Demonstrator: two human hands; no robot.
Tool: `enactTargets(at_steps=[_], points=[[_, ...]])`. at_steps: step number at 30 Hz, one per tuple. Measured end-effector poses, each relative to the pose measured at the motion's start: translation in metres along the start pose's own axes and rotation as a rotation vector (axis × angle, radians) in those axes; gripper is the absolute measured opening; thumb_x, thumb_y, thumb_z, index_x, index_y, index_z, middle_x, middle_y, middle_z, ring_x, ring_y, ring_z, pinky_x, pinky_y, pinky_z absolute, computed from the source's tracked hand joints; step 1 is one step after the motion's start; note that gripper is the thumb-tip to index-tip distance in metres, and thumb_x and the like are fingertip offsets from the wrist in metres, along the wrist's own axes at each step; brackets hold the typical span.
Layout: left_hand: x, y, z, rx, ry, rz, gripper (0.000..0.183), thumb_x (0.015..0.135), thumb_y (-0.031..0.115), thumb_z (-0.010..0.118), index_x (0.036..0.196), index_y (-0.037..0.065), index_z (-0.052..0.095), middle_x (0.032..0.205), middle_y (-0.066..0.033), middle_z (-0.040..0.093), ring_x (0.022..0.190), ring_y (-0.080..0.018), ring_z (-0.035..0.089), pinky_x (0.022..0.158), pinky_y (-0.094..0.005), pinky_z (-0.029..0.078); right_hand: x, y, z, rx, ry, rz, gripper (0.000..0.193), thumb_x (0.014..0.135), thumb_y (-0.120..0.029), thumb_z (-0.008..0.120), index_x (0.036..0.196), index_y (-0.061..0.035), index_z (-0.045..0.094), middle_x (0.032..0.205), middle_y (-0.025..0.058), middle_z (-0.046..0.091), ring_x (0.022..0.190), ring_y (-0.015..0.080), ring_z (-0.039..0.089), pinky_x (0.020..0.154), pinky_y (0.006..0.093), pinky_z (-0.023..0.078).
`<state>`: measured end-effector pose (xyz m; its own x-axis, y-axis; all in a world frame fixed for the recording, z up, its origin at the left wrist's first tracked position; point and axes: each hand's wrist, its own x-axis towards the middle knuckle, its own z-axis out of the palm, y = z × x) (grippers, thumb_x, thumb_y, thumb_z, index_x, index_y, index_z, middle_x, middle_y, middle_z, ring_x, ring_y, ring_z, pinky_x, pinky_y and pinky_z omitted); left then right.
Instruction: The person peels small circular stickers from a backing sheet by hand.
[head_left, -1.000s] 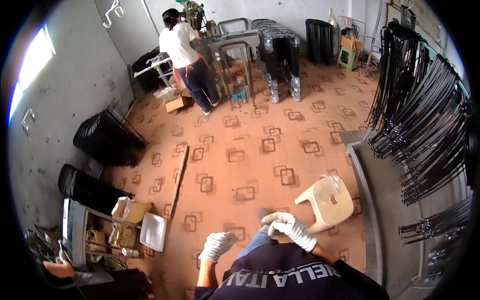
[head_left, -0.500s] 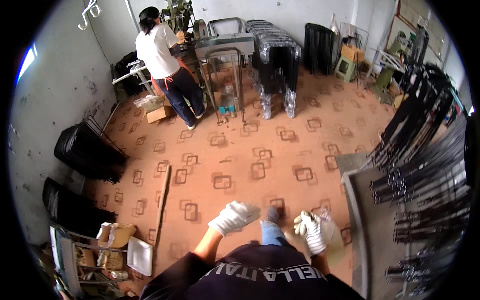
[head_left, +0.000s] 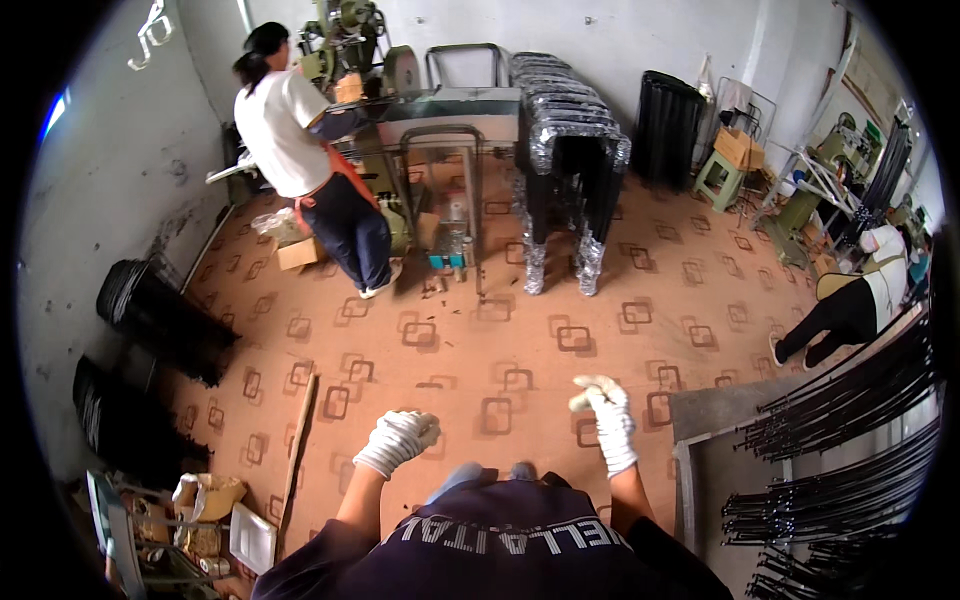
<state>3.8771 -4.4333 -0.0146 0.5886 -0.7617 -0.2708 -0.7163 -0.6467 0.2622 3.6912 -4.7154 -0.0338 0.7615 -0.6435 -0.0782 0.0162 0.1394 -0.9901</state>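
Note:
My left hand (head_left: 399, 441), in a white knitted glove, hovers in front of my body above the patterned floor. Its fingers are curled in and nothing shows in them. To its right, my right hand (head_left: 607, 420) is raised in a matching glove with a pale palm side. The fingers are partly bent, with a gap between them, and no object is held. Neither hand touches anything. Closest to the right hand is the grey-edged rack (head_left: 683, 500) with thin black rods (head_left: 830, 505) lying in layers.
A person (head_left: 310, 150) in a white top stands at a green machine (head_left: 350, 40). Wrapped black frames (head_left: 570, 130) stand at the back. Another person (head_left: 865, 300) is at the right. A long strip (head_left: 298, 450) lies on the floor; black bundles (head_left: 165, 315) line the left wall.
My left hand has moved left, and my right hand has risen. The pale blurred shape beside the right hand is gone. A second person now shows at the right, where black rods were leaning.

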Motion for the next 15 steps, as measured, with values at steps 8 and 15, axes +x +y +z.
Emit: enactTargets(at_steps=[8, 15], points=[[0.149, -0.045, -0.003, -0.068, -0.048, 0.008, 0.034, 0.085, 0.044, 0.05, 0.096, 0.015, 0.066, 0.086, -0.0108, 0.066, 0.079, -0.0308, 0.063, 0.068, -0.0417, 0.05, 0.133, 0.003, 0.039, 0.05, -0.203, 0.162, 0.024, 0.09, -0.003, 0.041, 0.105, -0.0009, 0.06, 0.079, 0.0065, 0.062, 0.065, 0.01, 0.057, 0.066, 0.0226, 0.048], [0.322, -0.115, -0.063, -0.017, 0.085, 0.008, 0.027, 0.082, 0.041, 0.054, 0.083, 0.016, 0.065, 0.073, -0.0119, 0.065, 0.068, -0.0321, 0.063, 0.063, -0.0424, 0.052, 0.274, -0.016, 0.073, 0.026, -0.021, 0.136, 0.026, 0.095, -0.016, 0.041, 0.106, -0.0015, 0.059, 0.061, -0.0014, 0.054, 0.052, 0.0032, 0.047, 0.047, 0.0165, 0.037]])
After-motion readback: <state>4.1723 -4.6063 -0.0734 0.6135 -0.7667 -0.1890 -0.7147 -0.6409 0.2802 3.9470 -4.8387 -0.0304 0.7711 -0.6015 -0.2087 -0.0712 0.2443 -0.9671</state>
